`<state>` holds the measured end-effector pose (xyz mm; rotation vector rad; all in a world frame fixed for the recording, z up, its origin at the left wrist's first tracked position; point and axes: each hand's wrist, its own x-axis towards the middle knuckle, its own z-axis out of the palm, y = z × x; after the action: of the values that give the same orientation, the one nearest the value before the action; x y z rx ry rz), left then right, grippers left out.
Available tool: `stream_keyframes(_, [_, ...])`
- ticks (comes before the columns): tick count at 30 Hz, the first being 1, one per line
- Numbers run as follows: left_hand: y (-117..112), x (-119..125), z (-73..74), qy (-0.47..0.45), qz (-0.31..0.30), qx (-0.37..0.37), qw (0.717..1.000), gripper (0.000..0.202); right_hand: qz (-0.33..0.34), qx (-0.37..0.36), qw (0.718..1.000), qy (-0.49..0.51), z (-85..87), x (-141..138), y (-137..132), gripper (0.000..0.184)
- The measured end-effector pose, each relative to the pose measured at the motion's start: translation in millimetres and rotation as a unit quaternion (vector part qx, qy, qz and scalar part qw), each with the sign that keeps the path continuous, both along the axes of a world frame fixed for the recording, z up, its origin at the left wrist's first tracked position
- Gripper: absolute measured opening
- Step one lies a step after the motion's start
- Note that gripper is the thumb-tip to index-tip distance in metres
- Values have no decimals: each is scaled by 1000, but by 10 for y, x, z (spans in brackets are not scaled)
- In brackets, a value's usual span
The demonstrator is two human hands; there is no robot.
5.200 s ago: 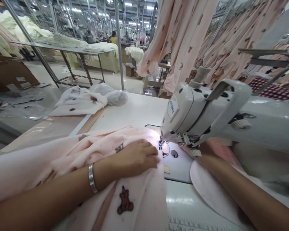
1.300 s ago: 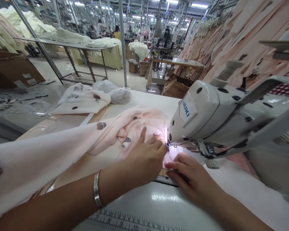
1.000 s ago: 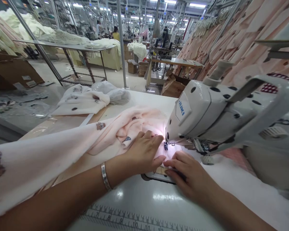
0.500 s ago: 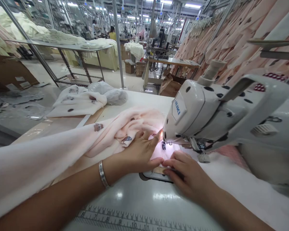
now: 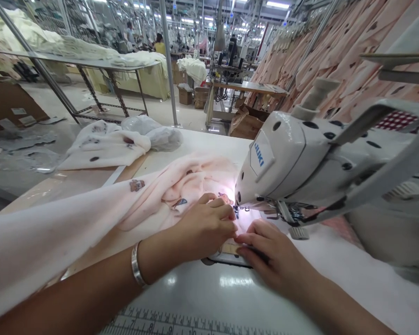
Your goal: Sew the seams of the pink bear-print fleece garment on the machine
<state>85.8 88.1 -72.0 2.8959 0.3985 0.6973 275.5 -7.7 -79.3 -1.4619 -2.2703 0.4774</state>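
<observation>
A pale pink printed fabric (image 5: pixel 150 195) lies across the white table (image 5: pixel 202 149) and runs under the head of a white Juki sewing machine (image 5: pixel 300 158). My left hand (image 5: pixel 204 228), a silver bangle (image 5: pixel 137 270) on its wrist, rests on the cloth with curled fingers just left of the lit presser foot (image 5: pixel 236 211). My right hand (image 5: pixel 270 260) lies in front of the foot, thumb and forefinger pressed together on the fabric's near edge. The two thumbs almost touch. What lies under the fingertips is hidden.
A white printed bundle (image 5: pixel 101 149) and a clear plastic bag (image 5: pixel 157 135) lie at the table's far left. A printed ruler (image 5: pixel 181 325) runs along the near edge. Pink garments (image 5: pixel 335 42) hang at the right. A steel pole (image 5: pixel 167 60) stands behind the table.
My left fingers, spread towards the needle half a second ago, have curled in on the cloth. My right hand has stayed put. Since 5.2 s ago the fabric has shifted left and away.
</observation>
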Motion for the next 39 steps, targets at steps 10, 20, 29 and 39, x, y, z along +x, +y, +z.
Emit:
stream_keyframes(10, [-6,6,-35,30,-5,-8,1000,18,1,18,1000,17,23,-24,1,18])
stream_keyframes(20, [9,19,-44,-3,7,-53,999,24,-1,8,1000,4,19,-18,2,19])
stream_keyframes(29, [24,18,-23,19,4,-55,998,20,-116,-66,976,174,32,0,14,20])
stream_keyframes(39, [-1,29,-6,25,15,-54,998,23,-266,-70,893,357,-88,124,197,36])
